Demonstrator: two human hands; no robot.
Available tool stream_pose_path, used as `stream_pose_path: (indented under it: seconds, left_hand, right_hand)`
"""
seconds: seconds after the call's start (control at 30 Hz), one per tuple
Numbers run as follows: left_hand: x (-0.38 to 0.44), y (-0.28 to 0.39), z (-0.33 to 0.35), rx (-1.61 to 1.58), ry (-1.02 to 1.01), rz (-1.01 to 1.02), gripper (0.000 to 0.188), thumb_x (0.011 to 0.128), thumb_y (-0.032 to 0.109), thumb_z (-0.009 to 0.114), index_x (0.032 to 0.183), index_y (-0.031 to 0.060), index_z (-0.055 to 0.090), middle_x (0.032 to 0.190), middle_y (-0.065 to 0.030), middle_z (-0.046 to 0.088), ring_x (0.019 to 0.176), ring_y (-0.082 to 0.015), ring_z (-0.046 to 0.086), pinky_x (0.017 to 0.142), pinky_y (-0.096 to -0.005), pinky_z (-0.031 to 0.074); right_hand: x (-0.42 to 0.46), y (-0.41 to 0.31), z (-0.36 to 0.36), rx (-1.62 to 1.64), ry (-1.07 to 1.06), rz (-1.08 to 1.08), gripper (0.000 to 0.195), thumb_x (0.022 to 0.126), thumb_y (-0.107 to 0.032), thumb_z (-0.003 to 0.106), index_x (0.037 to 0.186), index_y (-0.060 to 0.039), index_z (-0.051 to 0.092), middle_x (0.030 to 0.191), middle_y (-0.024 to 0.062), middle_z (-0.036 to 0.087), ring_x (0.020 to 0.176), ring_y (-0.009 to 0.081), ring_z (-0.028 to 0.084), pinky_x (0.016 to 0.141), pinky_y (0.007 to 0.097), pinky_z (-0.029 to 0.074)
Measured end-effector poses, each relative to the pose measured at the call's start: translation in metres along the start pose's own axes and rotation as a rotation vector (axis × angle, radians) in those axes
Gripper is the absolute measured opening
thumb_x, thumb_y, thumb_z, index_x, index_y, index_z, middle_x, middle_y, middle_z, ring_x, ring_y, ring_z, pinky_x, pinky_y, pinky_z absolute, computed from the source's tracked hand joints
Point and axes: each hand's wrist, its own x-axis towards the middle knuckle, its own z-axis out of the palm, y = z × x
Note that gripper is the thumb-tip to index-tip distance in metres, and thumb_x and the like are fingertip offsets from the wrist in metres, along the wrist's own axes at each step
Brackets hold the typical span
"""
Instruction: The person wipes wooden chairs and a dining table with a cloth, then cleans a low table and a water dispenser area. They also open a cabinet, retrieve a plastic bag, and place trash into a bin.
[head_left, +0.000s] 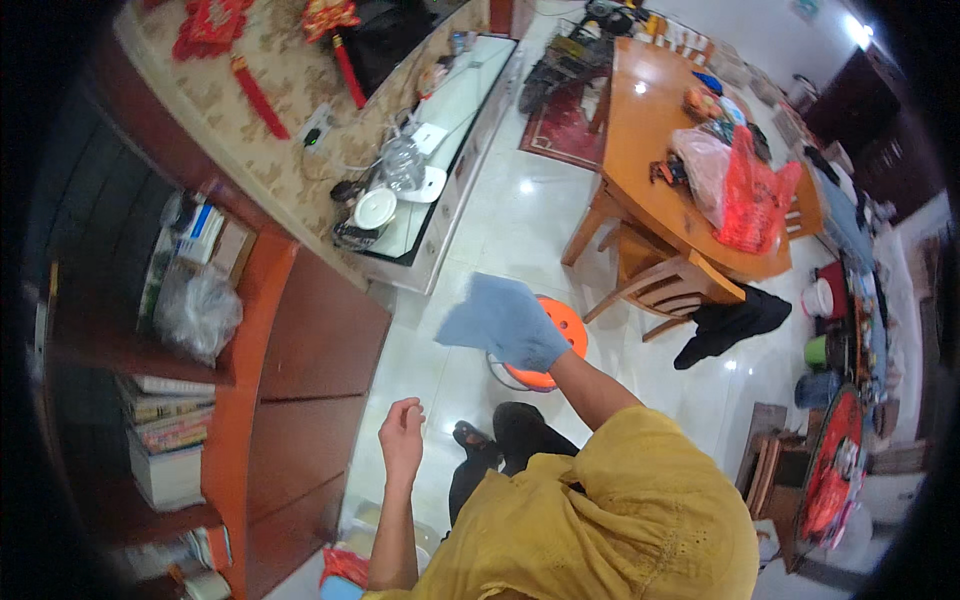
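Note:
A blue cloth (502, 319) covers my right hand down to the wrist, so the fingers are hidden. It spreads out flat to the left, beyond where the hand lies. Beneath the cloth in the picture stands an orange round stool (568, 327) with holes in its seat; whether the two touch, I cannot tell. My left hand (402, 435) hangs in the air at the lower middle, beside the brown cabinet. Its fingers are loosely curled together, and nothing shows in them.
To the left, a brown cabinet (315, 337) has shelves with books (169, 442) and plastic bags. A glass-topped TV stand (469, 90) runs along the wall ahead. On the right stand a wooden table (637, 127) bearing plastic bags (757, 202) and a wooden chair (667, 289) with a dark garment.

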Motion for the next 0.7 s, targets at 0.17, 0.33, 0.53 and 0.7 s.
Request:
stream_pose_path:
  seconds: [0.17,0.33,0.53,0.7]
  left_hand:
    - [0.032,-0.014,0.020,-0.024,-0.255,-0.025,0.021,0.094,0.013,0.052,0.107,-0.0005,0.062,0.091,-0.0087,0.067,0.077,-0.0141,0.064,0.069,-0.0256,0.050]
    - [0.075,-0.009,0.044,0.087,-0.522,-0.026,0.023,0.093,0.014,0.054,0.109,-0.0009,0.063,0.092,-0.0085,0.067,0.079,-0.0143,0.065,0.073,-0.0266,0.050]
    - [0.181,-0.032,0.067,0.244,-0.683,-0.008,0.024,0.093,0.015,0.055,0.109,-0.0005,0.062,0.088,-0.0094,0.068,0.077,-0.0148,0.066,0.071,-0.0282,0.051]
    - [0.289,-0.022,0.100,0.374,-0.791,-0.070,0.024,0.093,0.016,0.054,0.109,-0.0001,0.062,0.087,-0.0098,0.068,0.076,-0.0153,0.066,0.070,-0.0284,0.051]
  right_hand:
    - [-0.022,0.047,-0.005,-0.409,-0.331,0.403,0.030,0.088,-0.031,0.051,0.079,-0.0112,0.071,0.075,0.0102,0.066,0.072,0.0279,0.063,0.070,0.0452,0.047]
    - [-0.041,0.117,-0.025,-0.473,-0.049,0.817,0.025,0.083,-0.033,0.053,0.074,-0.0170,0.071,0.072,0.0059,0.067,0.074,0.0264,0.065,0.067,0.0431,0.046]
    - [-0.043,0.228,-0.022,-0.481,-0.057,1.353,0.025,0.083,-0.030,0.051,0.075,-0.0181,0.072,0.079,0.0030,0.070,0.077,0.0232,0.066,0.064,0.0351,0.043]
    - [-0.013,0.319,-0.072,-0.423,-0.279,1.542,0.020,0.076,-0.028,0.058,0.077,-0.0146,0.072,0.084,0.0007,0.071,0.078,0.0249,0.066,0.066,0.0311,0.042]
